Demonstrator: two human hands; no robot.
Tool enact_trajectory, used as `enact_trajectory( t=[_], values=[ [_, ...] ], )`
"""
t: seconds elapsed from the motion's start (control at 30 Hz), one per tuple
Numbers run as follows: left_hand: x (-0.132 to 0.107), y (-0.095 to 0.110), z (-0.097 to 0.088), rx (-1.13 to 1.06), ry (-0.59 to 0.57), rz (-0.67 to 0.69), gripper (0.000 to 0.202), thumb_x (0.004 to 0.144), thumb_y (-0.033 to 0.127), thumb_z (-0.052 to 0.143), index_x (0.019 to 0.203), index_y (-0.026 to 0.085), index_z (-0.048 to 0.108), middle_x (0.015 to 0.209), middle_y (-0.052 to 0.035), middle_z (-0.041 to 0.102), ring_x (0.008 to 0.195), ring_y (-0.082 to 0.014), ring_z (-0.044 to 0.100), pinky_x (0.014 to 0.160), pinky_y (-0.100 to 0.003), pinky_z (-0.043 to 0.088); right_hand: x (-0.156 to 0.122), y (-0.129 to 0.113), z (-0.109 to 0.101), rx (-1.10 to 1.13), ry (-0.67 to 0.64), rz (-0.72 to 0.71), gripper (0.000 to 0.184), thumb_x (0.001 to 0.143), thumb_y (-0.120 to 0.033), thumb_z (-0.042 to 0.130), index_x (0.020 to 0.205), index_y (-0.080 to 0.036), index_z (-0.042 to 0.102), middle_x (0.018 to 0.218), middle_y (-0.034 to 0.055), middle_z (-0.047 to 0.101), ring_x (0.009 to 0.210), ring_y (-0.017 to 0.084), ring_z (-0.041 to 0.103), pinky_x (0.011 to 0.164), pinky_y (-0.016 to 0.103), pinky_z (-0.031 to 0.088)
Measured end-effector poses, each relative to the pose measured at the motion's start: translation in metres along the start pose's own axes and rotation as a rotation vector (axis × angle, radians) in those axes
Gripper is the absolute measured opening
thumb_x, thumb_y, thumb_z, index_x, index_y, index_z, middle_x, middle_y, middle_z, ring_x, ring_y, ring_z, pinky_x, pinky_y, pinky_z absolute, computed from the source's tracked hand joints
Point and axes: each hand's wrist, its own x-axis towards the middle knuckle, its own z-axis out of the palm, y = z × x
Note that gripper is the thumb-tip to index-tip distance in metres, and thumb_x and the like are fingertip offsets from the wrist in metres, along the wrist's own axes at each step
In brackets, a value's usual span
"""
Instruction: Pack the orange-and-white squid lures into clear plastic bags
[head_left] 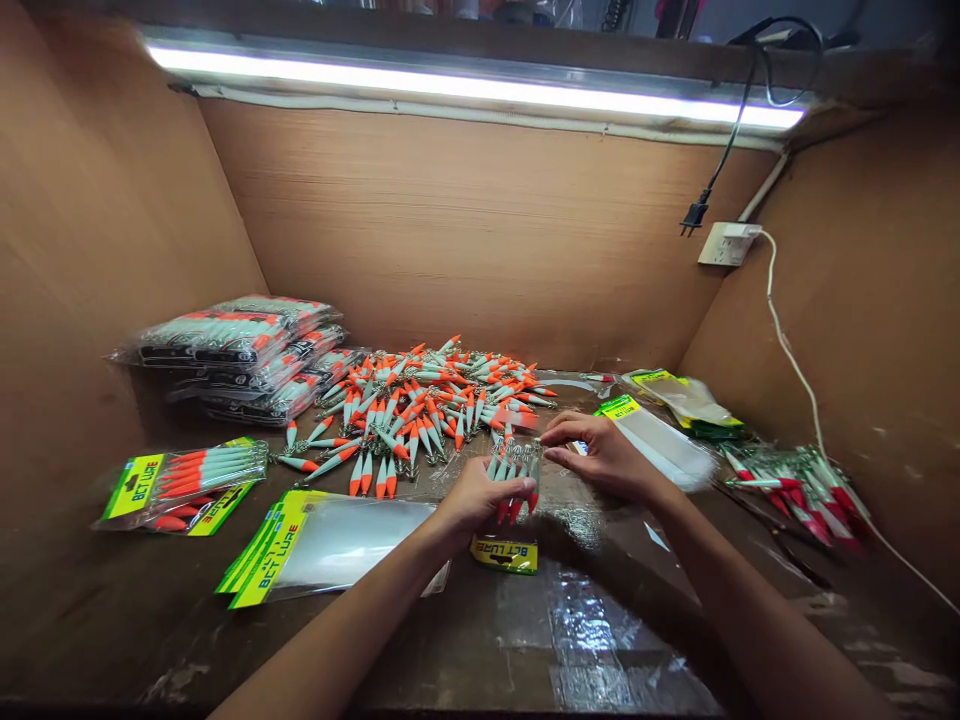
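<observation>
Left hand (484,490) gripping yellow-headed clear plastic bag (517,555) of orange-and-white tapered lures (513,468); right hand (596,450) curled beside silver hooks (519,449), grip unclear. Keep lures parallel, hooks untangled.

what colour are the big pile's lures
The lures are orange and pale whitish, clearest in the head view.

A clear packet of lures (514,472) is gripped by the left hand (480,494); the right hand (592,452) is held just beside it (loose lures (420,400) are heaped farther back).
</observation>
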Motion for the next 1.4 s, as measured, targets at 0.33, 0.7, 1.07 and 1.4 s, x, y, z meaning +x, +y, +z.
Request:
enact_trajectory(
  t=[0.33,0.7,1.07,1.4],
  values=[
    [0.001,-0.003,-0.002,-0.173,-0.055,-0.019,0.046,0.064,0.039,0.089,0.092,0.012,0.064,0.075,-0.0044,0.069,0.058,-0.0146,0.063,0.054,-0.024,0.051,0.001,0.018,-0.001,-0.008,-0.034,-0.07,0.015,0.089,-0.032,0.067,0.098,-0.025,0.077,0.098,0.0048,0.073,0.088,0.019,0.068,0.078,0.031,0.052],
    [0.007,-0.006,-0.003,-0.174,0.097,0.049,0.054,0.059,0.029,0.092,0.101,0.013,0.063,0.086,-0.0055,0.072,0.067,-0.0164,0.068,0.064,-0.026,0.054,0.001,0.008,0.006,-0.06,0.117,-0.022,0.016,0.092,-0.034,0.063,0.088,-0.023,0.074,0.097,0.0064,0.071,0.089,0.021,0.065,0.082,0.034,0.05],
    [0.004,0.007,0.005,-0.245,0.113,0.274,0.05,0.074,0.036,0.083,0.114,0.015,0.062,0.111,-0.0111,0.072,0.096,-0.0226,0.07,0.086,-0.032,0.054,0.001,0.017,0.062,0.484,0.012,0.383,0.041,0.079,-0.056,0.072,0.082,-0.016,0.067,0.07,-0.001,0.062,0.06,0.012,0.054,0.058,0.025,0.044],
    [0.005,0.0,-0.002,-0.008,0.204,0.291,0.046,0.069,0.044,0.085,0.101,0.013,0.07,0.095,-0.0079,0.075,0.085,-0.022,0.07,0.076,-0.029,0.053,-0.002,0.016,0.062,0.74,0.072,0.495,0.038,0.069,-0.046,0.085,0.078,-0.017,0.062,0.074,-0.0019,0.061,0.063,0.012,0.054,0.062,0.025,0.044]
  ],
)
